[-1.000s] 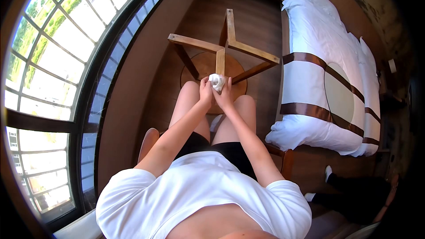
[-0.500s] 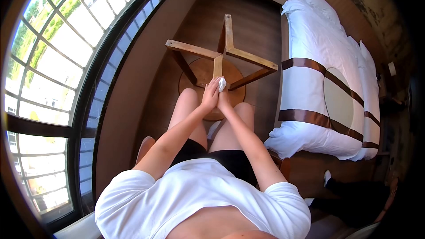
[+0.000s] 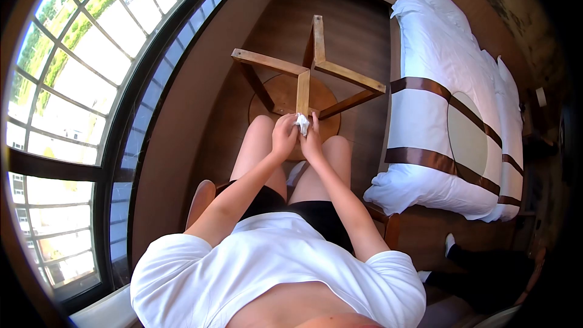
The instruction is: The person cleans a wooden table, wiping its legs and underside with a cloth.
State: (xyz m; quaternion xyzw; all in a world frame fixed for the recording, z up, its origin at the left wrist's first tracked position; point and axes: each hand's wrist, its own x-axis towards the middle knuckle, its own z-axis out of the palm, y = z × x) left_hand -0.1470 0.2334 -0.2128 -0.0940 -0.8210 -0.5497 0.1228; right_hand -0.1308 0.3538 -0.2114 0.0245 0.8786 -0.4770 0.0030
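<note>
A small wooden table lies upside down, its round top point(image 3: 285, 92) on the floor and its angled leg frame point(image 3: 303, 90) pointing up. My left hand point(image 3: 284, 138) and my right hand point(image 3: 312, 141) meet at the near end of one frame bar, between my knees. Between them is a crumpled white tissue point(image 3: 302, 123), pinched by the fingers of both hands against or just below that bar. It could also be a thin cloth; the material is not clear. The part of the frame under my hands is hidden.
A bed point(image 3: 425, 42) with white bedding and brown bands stands to the right. A large gridded window point(image 3: 79, 67) runs along the left. At the lower right a person's dark-trousered legs point(image 3: 486, 270) show. I sit with a brown chair part point(image 3: 202, 199) beside me.
My hands have drawn slightly back toward me, and their fingers have gone from stretched and pressed together to curled around the tissue. More of the tissue shows now.
</note>
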